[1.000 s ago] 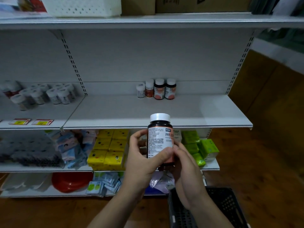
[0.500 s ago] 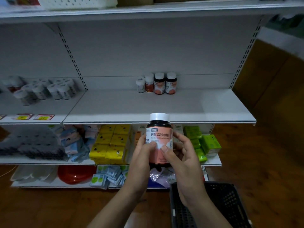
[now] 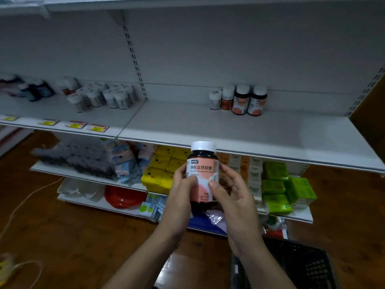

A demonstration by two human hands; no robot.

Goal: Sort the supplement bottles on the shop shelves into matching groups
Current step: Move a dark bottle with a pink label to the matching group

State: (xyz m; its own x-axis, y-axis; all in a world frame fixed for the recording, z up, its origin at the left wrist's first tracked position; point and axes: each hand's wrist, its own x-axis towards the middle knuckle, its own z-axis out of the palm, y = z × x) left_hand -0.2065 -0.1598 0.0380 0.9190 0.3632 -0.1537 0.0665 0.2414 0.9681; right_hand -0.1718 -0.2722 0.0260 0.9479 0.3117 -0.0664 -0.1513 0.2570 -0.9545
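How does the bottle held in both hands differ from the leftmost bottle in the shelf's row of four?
The held bottle is dark with a pink label; the leftmost bottle is pale, whitish. The held bottle is gripped by the left hand and right hand; the leftmost bottle stands untouched on the shelf. Both stand upright with white caps.

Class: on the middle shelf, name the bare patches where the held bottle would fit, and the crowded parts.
Free: the shelf in front, left and right of the four bottles. Crowded: the white jars left of the seam.
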